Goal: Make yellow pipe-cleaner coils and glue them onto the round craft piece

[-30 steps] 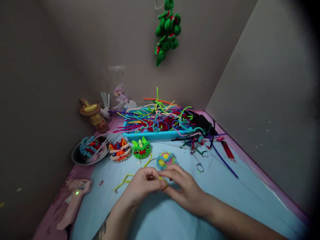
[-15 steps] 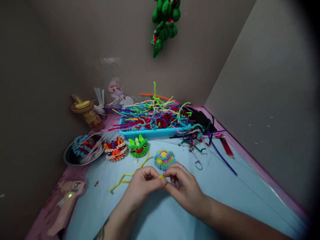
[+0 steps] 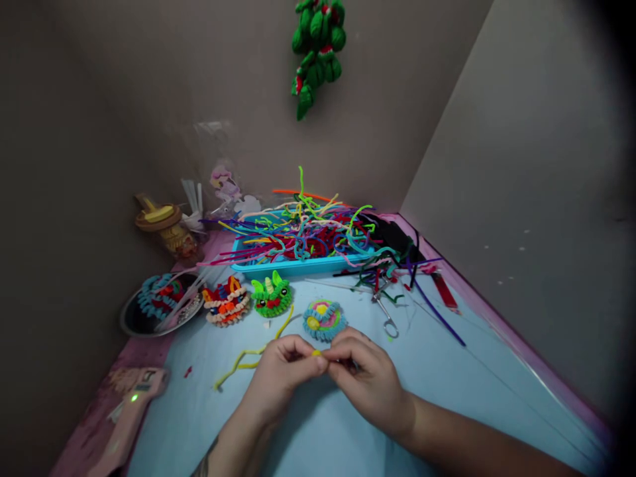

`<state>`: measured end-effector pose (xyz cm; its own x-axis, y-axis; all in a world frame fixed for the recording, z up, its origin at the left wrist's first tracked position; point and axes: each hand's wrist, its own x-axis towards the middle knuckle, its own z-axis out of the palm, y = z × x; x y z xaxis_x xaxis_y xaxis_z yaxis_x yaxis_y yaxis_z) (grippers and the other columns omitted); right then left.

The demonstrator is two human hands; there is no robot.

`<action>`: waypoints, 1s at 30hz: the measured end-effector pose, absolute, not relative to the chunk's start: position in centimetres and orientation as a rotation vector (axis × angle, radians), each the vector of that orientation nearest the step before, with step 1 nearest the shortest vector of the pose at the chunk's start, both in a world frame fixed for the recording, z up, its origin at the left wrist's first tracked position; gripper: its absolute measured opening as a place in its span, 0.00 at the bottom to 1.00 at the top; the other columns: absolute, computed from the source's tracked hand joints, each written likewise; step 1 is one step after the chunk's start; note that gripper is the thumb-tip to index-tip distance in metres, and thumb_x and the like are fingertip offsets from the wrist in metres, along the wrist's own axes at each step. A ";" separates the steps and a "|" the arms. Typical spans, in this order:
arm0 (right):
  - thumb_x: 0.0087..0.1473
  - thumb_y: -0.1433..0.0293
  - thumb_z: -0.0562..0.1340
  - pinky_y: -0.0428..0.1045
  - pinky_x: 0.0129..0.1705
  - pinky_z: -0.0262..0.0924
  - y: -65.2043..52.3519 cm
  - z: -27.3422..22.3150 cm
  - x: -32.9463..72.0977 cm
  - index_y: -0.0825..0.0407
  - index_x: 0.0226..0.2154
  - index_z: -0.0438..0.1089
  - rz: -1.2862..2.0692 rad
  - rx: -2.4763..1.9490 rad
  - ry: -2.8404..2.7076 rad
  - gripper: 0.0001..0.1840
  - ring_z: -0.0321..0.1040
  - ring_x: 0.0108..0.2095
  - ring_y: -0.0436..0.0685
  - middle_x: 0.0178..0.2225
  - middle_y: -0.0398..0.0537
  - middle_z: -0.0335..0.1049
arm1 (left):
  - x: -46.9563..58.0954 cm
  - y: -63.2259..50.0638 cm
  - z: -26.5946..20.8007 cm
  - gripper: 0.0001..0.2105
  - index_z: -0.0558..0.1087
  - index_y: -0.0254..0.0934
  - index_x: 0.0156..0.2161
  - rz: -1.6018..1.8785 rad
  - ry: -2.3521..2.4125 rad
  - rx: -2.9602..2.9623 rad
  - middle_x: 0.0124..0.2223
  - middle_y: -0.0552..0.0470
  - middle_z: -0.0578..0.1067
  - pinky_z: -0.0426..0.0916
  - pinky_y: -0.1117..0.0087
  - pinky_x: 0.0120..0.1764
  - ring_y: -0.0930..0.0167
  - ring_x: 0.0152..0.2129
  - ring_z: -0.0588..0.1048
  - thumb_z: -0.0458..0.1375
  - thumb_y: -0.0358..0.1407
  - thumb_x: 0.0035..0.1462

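Note:
My left hand [image 3: 284, 371] pinches a small yellow piece [image 3: 317, 354] between thumb and forefinger, mostly covered by the fingertips; it looks like pipe cleaner. My right hand [image 3: 368, 374] is closed in a pinch against the same piece, its fingertips meeting those of the left. A bent yellow pipe cleaner [image 3: 248, 354] lies on the blue cloth beside my left hand. Just beyond the fingers sits a round blue, pink and yellow pipe-cleaner piece [image 3: 324, 320]. Behind it stand a green pipe-cleaner animal head [image 3: 272, 295] and an orange one [image 3: 226, 303].
A blue tray [image 3: 278, 267] heaped with pipe cleaners [image 3: 308, 232] stands at the back. Scissors [image 3: 386, 319] lie to the right. At left are a metal bowl [image 3: 130, 327] and a pink glue gun [image 3: 126, 424] with a green light. Green ornaments [image 3: 317, 56] hang on the wall.
The view has shifted slightly, so the table things sit a little further left. Both hands keep their pinch, and less of the yellow piece shows between the fingertips.

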<state>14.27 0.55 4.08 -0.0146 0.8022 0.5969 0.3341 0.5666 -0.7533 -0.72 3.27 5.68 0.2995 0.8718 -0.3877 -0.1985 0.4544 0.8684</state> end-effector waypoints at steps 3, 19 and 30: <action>0.50 0.78 0.62 0.46 0.29 0.65 0.6 4.0 14.3 0.50 0.29 0.70 0.467 -0.970 -1.610 0.06 0.68 0.27 0.51 0.25 0.44 0.68 | -0.9 3.3 5.5 0.15 0.71 0.32 0.18 0.811 1.012 0.823 0.17 0.57 0.70 0.56 0.76 0.25 0.78 0.18 0.63 0.73 0.38 0.30; 0.52 0.78 0.61 0.47 0.33 0.67 0.5 4.0 14.4 0.49 0.37 0.72 0.435 -0.950 -1.650 0.11 0.70 0.32 0.53 0.30 0.47 0.72 | -0.9 3.4 5.2 0.17 0.70 0.33 0.19 0.817 0.964 0.802 0.16 0.58 0.68 0.52 0.76 0.22 0.80 0.16 0.61 0.72 0.41 0.31; 0.52 0.72 0.61 0.44 0.26 0.61 0.9 4.0 14.4 0.51 0.27 0.68 0.823 -1.136 -1.490 0.03 0.65 0.28 0.51 0.28 0.45 0.65 | -0.5 3.4 4.9 0.16 0.70 0.33 0.19 0.973 0.860 0.796 0.26 0.55 0.72 0.60 0.75 0.29 0.76 0.24 0.67 0.72 0.39 0.33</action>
